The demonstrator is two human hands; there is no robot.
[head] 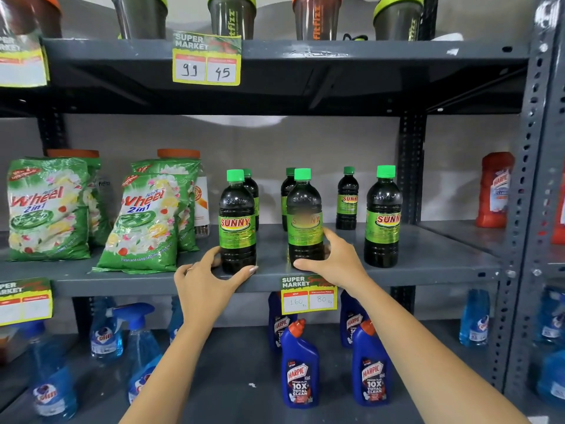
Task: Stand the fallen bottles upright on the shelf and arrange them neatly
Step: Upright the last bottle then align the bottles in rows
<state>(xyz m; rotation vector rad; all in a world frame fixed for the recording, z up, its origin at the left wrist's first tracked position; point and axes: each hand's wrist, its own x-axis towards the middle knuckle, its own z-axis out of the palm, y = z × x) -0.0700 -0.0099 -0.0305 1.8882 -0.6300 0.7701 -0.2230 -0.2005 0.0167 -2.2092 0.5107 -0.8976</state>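
Several dark Sunny bottles with green caps stand upright on the grey middle shelf (pixel 428 255). My left hand (pixel 208 283) wraps around the base of the front left bottle (pixel 237 221). My right hand (pixel 333 261) grips the base of the front middle bottle (pixel 305 215), whose label looks blurred. A third front bottle (pixel 382 215) stands free to the right. Behind them stand three more: one (pixel 252 188) behind the left bottle, one (pixel 287 191) behind the middle bottle, one (pixel 347 197) further right.
Green Wheel detergent bags (pixel 49 209) lean at the shelf's left. A red Harpic bottle (pixel 495 191) stands on the neighbouring shelf. Shaker cups (pixel 232 16) fill the shelf above; blue Harpic bottles (pixel 299 365) and spray bottles (pixel 140 341) sit below. A price tag (pixel 308 296) hangs off the shelf edge.
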